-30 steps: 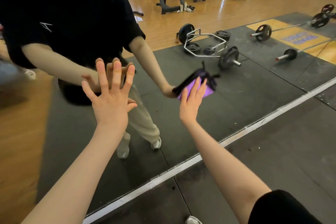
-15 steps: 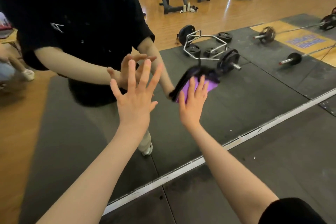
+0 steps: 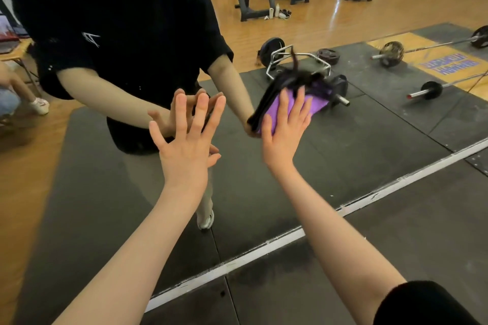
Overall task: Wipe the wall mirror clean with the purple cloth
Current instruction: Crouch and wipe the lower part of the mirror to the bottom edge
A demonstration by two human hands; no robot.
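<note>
Left hand (image 3: 184,150) fingers spread, right hand (image 3: 284,132) flat, pressing purple cloth (image 3: 274,107) on mirror (image 3: 369,153)

Right hand (image 3: 284,134) presses purple cloth (image 3: 287,108) flat against wall mirror (image 3: 369,140); left hand (image 3: 184,148), fingers spread, rests on the glass alongside.

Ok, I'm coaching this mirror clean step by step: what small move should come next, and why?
Probably slide the right hand sideways across the glass of the wall mirror, keeping its flat fingers pressed on the purple cloth. The open left hand seems to brace against the glass.
</note>
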